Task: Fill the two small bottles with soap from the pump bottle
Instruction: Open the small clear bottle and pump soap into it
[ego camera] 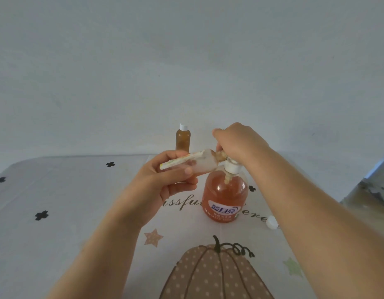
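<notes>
An orange soap pump bottle (224, 196) with a white collar stands mid-table. My right hand (236, 141) covers and presses its pump head, fingers curled round it. My left hand (167, 180) grips a small clear bottle (200, 164), tilted nearly flat, its mouth held against the pump's nozzle. Foamy soap shows at that mouth. A second small bottle (183, 139), filled with brown-orange soap and capped white, stands upright at the table's far edge. A loose white cap (271, 221) lies right of the pump bottle.
The table wears a pale cloth (68, 212) printed with a pumpkin, stars, black crosses and script lettering. A plain wall rises behind. At the right edge, a patterned surface (376, 190) lies below the table.
</notes>
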Demonstrator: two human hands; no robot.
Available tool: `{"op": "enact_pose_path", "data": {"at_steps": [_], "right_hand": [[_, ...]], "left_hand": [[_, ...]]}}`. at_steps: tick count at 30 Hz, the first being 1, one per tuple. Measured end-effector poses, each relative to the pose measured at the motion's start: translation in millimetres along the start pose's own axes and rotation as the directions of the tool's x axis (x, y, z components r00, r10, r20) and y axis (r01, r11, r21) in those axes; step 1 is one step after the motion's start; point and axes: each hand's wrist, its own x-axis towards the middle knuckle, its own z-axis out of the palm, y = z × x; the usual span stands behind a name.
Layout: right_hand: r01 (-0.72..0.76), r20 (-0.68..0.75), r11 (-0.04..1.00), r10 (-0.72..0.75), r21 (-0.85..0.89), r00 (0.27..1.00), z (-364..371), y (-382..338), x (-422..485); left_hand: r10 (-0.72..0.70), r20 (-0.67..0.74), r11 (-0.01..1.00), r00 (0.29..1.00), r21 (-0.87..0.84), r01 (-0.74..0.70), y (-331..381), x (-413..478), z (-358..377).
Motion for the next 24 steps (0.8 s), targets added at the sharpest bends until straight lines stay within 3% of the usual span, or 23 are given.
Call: {"op": "enact_pose_path", "data": {"at_steps": [24], "right_hand": [[0.030, 0.030, 0.999, -0.031, 0.035, 0.999, -11.5, -8.2, -2.5]], "left_hand": [[0.014, -0.014, 1.000, 1.000, -0.025, -0.015, 6.2, -5.2, 6.0]]}}
